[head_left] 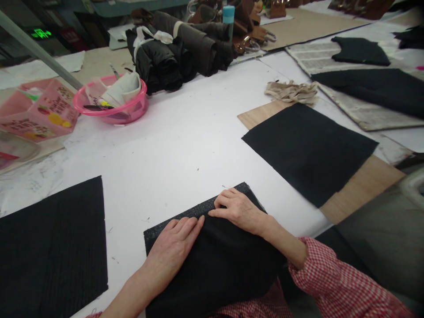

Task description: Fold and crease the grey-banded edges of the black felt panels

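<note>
A black fabric piece (pixel 228 265) lies before me on the white tabletop and hangs over its front edge toward my body. Along its far side shows a speckled dark grey strip (pixel 195 210). My left hand (pixel 177 240) rests flat on the black fabric, fingers stretched out toward the strip's edge. Beside it, my right hand (pixel 240 210) has its fingers bent and pinches the black fabric at that edge. The two hands' fingertips nearly meet. What lies under the fingers is hidden.
A stack of black pieces (pixel 56 247) lies at left. Another black piece (pixel 311 150) rests on a plywood board (pixel 361 190) at right, near beige strips (pixel 291 92). A pink basin (pixel 132 110), pink box (pixel 53 112) and black rolls (pixel 162 62) stand farther back.
</note>
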